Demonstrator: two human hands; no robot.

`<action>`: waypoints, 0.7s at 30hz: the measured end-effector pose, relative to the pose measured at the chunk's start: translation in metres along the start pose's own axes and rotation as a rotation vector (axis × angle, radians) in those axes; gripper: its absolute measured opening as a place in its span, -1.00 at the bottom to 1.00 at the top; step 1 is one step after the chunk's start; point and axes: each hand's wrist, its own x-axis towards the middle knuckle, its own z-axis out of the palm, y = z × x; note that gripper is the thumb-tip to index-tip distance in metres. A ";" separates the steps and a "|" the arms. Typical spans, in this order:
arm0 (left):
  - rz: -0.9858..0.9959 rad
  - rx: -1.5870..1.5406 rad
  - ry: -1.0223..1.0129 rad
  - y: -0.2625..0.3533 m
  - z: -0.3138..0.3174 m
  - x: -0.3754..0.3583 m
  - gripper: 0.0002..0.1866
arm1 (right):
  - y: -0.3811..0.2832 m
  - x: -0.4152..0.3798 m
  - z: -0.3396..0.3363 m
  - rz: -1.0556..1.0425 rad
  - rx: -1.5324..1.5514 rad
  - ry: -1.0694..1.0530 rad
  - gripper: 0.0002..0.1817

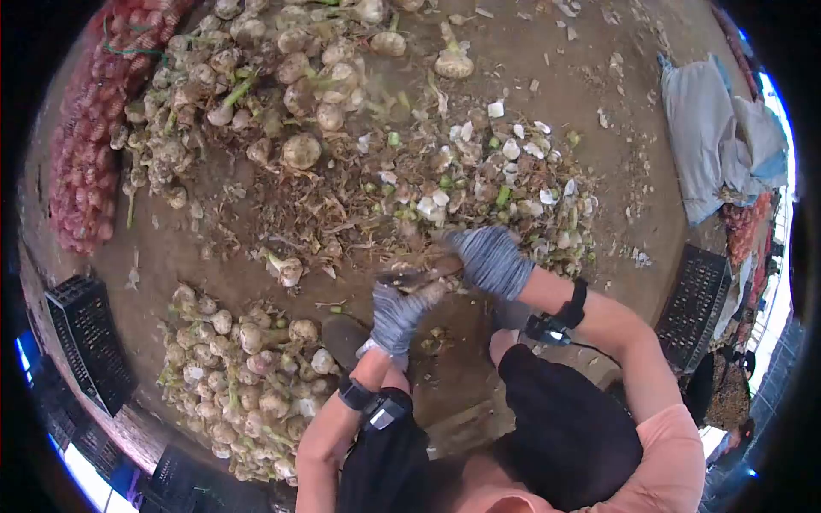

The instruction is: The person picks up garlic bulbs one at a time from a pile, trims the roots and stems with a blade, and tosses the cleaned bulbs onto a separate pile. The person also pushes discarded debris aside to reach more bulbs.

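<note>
Red mesh sack (85,162) held garlic bulbs. Left hand (397,315) and right hand (493,260) gripped blurred brown item (434,271), long axis roughly crosswise.

Grey knit gloves, black wrist straps, pink shirt.

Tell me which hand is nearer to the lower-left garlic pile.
Left. The left hand is just right of the garlic pile and slightly beyond it; the right hand is farther right and farther forward.
</note>
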 end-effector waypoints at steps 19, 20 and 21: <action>0.228 0.649 -0.268 0.063 -0.033 0.020 -0.66 | 0.023 0.008 0.011 0.181 0.564 -0.011 -0.65; 0.226 0.661 -0.259 0.061 -0.028 0.020 -0.71 | 0.019 0.016 0.010 0.179 0.609 -0.080 -0.65; 0.231 0.659 -0.266 0.061 -0.026 0.023 -0.71 | 0.014 0.022 0.010 0.185 0.607 -0.074 -0.65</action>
